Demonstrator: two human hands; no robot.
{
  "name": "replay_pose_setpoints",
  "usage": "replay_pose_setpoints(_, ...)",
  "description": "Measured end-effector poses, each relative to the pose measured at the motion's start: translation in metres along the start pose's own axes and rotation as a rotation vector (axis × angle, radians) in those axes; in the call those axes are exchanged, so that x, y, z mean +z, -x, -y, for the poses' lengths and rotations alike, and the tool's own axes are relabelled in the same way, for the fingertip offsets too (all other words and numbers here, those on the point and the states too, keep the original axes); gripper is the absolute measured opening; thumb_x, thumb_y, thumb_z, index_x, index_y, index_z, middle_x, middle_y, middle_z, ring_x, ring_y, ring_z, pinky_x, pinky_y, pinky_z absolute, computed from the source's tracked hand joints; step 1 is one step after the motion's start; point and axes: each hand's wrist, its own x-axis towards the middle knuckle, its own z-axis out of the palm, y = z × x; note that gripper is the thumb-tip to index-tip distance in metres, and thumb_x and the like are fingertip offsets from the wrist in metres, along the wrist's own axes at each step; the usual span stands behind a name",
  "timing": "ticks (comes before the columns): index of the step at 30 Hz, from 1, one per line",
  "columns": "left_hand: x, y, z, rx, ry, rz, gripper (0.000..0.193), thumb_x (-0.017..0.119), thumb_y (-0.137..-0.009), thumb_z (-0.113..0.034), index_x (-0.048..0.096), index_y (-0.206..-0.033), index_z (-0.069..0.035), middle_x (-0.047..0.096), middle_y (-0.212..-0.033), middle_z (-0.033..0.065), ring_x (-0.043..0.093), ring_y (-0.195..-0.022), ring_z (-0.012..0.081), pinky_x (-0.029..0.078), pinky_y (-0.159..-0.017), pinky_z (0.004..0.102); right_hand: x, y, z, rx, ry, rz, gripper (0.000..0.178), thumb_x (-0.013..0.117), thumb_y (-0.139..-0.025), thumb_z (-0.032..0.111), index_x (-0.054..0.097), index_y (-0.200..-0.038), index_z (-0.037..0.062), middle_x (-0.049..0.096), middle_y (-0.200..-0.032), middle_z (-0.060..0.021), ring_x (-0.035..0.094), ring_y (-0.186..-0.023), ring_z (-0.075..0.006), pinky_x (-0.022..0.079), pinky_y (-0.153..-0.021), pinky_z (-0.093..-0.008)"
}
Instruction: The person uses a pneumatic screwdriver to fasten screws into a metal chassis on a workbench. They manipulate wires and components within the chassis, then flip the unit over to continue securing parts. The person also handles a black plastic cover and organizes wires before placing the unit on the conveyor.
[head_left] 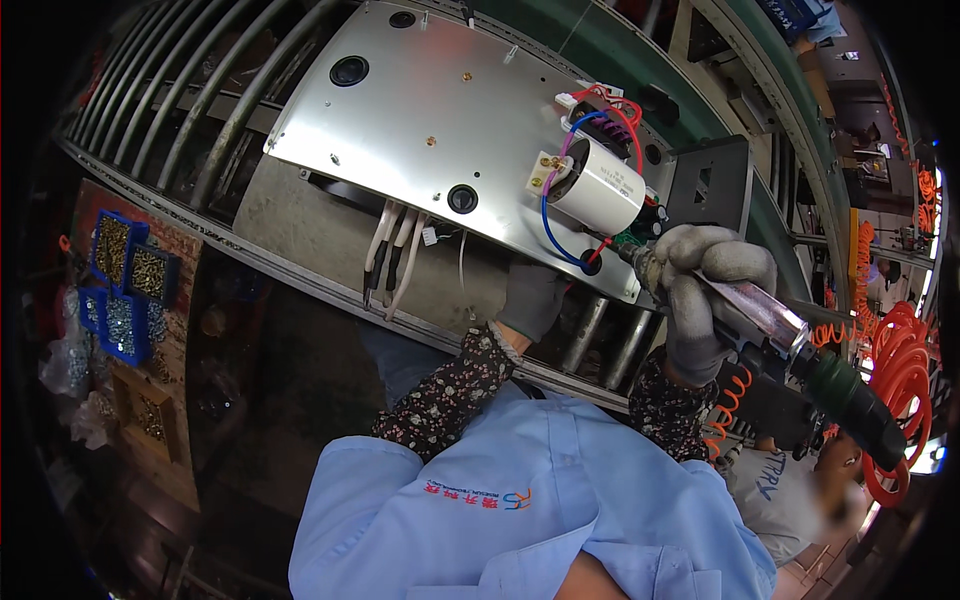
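Right hand (706, 290) grasps power driver (765, 312), whose slipping could nick red wire (602, 247) left of grip; left hand's (533, 300) hold cannot be told.

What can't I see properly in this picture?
- Head view: left grip: fingers hidden under the metal panel.
- Head view: silver tool: partly covered by the right grip.
- Head view: pale wires: upper ends hidden beneath the panel.
- Head view: metal bits in the blue bins: too small to count.
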Motion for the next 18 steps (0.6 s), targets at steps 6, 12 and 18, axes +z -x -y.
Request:
replay_pose_setpoints(6, -0.003, -0.006, -0.004, 0.049, 0.029, -0.054, 0.031, 0.056, -0.069, 0.000, 0.058, -0.099, -0.005, 0.059, -0.097, 0.0137, 0.056, -0.089, 0.0316, 0.045, -0.076, 0.0383, -0.003, -0.001, -0.001, -0.019, -0.051, 0.051, 0.029, 0.053, -0.074, -0.010, 0.041, -0.096, 0.0043, 0.051, -0.092, -0.0152, 0.052, -0.076, -0.0163, 0.046, -0.068, -0.0273)
replay_pose_setpoints(12, -0.003, -0.007, -0.005, 0.069, 0.014, -0.087, 0.030, 0.057, -0.068, -0.002, 0.058, -0.098, -0.005, 0.059, -0.095, 0.0136, 0.056, -0.088, 0.0317, 0.045, -0.075, 0.0386, 0.003, -0.003, -0.004, -0.071, 0.003, 0.025, 0.025, 0.052, -0.073, -0.006, 0.039, -0.092, 0.0034, 0.048, -0.087, -0.0134, 0.048, -0.066, -0.0147, 0.045, -0.060, -0.0269)
replay_pose_setpoints(18, -0.001, -0.002, 0.001, 0.019, 0.011, -0.027, 0.029, 0.056, -0.071, -0.003, 0.058, -0.099, -0.005, 0.059, -0.095, 0.0134, 0.056, -0.088, 0.0312, 0.046, -0.075, 0.0378, 0.008, -0.002, 0.004, 0.019, -0.001, -0.034, 0.029, 0.054, -0.073, -0.012, 0.041, -0.094, 0.0037, 0.051, -0.090, -0.0157, 0.053, -0.076, -0.0164, 0.047, -0.067, -0.0272)
